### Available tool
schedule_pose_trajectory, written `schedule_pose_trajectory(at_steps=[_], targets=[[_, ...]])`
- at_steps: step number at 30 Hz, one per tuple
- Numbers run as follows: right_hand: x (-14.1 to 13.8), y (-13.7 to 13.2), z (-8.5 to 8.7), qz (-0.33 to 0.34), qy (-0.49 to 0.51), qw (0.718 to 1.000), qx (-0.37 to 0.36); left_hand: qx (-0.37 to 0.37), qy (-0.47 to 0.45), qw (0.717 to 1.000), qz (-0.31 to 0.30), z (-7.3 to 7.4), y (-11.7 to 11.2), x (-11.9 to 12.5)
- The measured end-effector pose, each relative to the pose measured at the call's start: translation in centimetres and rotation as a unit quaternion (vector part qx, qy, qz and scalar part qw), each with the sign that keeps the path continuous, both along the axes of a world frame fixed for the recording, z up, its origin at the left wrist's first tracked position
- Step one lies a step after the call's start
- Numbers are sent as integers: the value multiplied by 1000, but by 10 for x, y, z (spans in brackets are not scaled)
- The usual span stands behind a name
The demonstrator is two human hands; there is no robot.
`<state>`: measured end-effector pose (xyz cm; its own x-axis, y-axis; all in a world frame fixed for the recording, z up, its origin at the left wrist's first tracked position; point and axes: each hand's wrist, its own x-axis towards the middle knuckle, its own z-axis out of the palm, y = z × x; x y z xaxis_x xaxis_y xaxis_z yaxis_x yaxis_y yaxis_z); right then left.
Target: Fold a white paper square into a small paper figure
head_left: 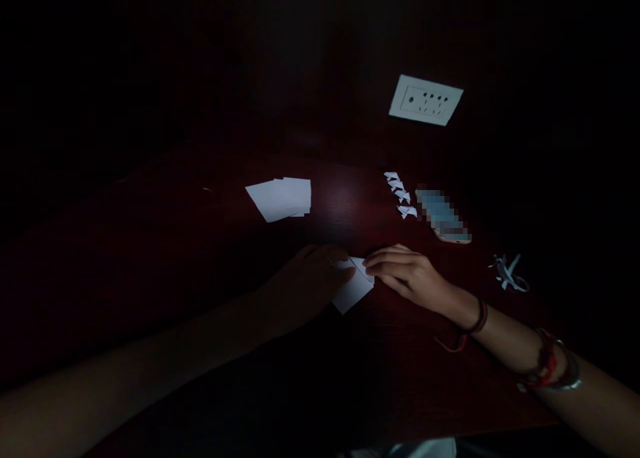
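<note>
A white sheet of paper lies on the dark red table with one corner folded over. My left hand is in shadow and grips the paper's left side, its thumb resting on top. At the right edge, the fingers of my right hand are drawn together on the folded corner. Part of the paper is covered by both hands, so the far edge of the fold is partly hidden. Bracelets circle my right wrist and forearm.
Several white sheets lie overlapped at the back left. Several small folded paper pieces form a row beside a phone. Paper scraps lie at the far right. A white socket panel is on the wall.
</note>
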<state>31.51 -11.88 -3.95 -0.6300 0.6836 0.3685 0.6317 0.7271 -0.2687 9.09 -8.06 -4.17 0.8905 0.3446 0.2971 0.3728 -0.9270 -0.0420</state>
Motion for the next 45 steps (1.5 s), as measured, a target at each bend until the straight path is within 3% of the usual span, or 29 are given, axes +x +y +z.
schedule_pose_trajectory(at_steps=[11, 17, 30, 37, 45], targets=[[1, 1, 3, 11, -47, 999, 6, -23, 58, 998, -3, -9, 2, -4], [2, -1, 4, 19, -68, 997, 16, -37, 48, 998, -5, -5, 2, -3], [-2, -4, 8, 9, -28, 999, -44, -55, 13, 998, 8, -5, 2, -4], [-7, -6, 13, -20, -103, 994, -19, -50, 5, 998, 44, 5, -6, 2], [-9, -6, 17, -20, -119, 992, -24, -50, 13, 998, 32, 5, -1, 2]])
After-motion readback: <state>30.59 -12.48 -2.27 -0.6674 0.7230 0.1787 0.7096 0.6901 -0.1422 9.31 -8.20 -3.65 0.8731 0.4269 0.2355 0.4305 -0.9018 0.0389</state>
